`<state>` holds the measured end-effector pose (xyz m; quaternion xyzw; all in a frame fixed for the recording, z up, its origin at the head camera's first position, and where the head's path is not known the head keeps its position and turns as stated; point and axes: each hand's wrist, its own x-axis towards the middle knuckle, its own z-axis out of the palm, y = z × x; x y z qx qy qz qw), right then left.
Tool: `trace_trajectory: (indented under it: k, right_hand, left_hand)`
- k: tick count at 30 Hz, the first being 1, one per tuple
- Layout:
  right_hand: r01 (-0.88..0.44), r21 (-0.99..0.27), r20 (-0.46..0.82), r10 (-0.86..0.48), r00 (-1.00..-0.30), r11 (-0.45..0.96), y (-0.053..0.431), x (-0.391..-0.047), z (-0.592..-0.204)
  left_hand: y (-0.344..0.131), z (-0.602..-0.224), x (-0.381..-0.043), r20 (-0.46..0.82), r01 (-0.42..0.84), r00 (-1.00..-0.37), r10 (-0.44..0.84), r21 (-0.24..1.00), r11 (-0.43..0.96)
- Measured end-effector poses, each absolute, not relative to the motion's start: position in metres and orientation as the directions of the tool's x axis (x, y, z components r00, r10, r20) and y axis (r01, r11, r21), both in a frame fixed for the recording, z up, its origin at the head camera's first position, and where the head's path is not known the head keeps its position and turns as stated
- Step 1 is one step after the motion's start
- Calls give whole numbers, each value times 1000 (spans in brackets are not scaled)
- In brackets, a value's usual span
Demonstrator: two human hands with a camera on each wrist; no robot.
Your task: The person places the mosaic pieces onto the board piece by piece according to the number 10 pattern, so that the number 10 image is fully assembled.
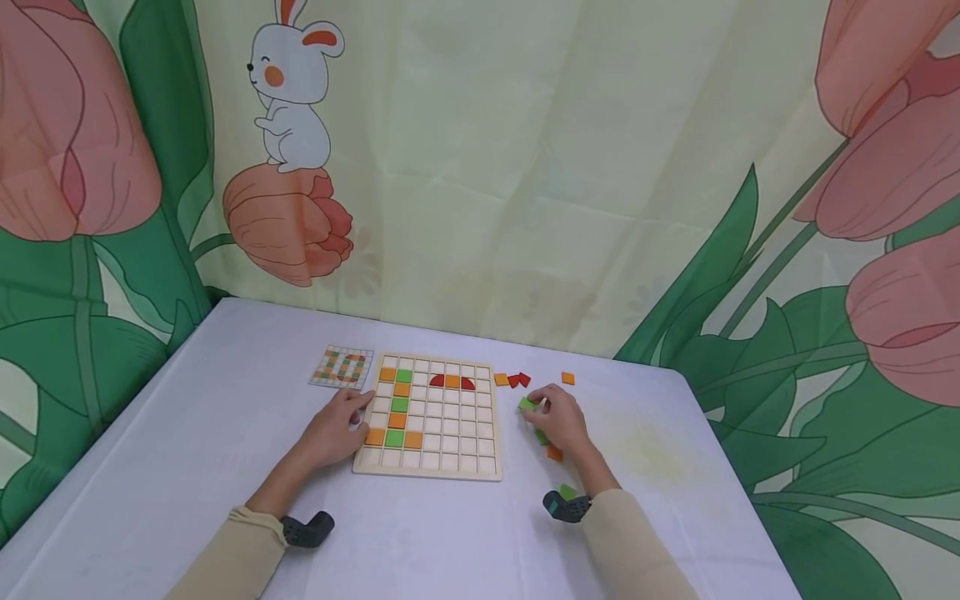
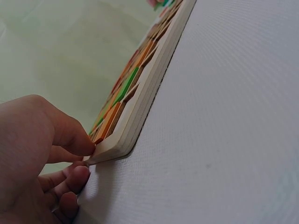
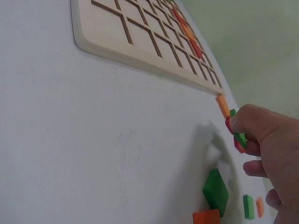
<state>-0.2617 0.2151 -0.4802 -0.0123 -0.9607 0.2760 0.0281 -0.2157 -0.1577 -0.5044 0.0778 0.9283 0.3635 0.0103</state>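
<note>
A square wooden grid board point(image 1: 459, 476) lies on the table with green, orange and red tiles set in some of its cells. At its left edge is my left hand point(image 1: 333, 429), its fingertips point(image 2: 87, 148) touching the frame near a corner in the left wrist view. To the right of the board, my right hand point(image 1: 562, 418) pinches a green tile point(image 1: 527, 404) between thumb and finger, held over the table. Below that hand lie a loose green tile point(image 3: 216, 190) and an orange tile point(image 3: 206, 217), seen in the right wrist view.
A printed pattern card point(image 1: 342, 367) lies at the board's upper left. Red tiles point(image 1: 519, 380) and an orange tile point(image 1: 502, 379) sit by the board's upper right corner, another orange tile point(image 1: 568, 378) farther right. A green piece point(image 1: 567, 492) lies near the right wrist. Behind the table hangs a printed curtain point(image 1: 525, 167).
</note>
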Motion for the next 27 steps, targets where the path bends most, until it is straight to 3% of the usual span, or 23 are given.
trace_trajectory:
  k: [27]
  right_hand:
    - [-169, -584, 59, -167, -984, 794, 157, -267, -484]
  left_hand:
    - [-158, -504, -216, 55, 147, -987, 149, 670, 728]
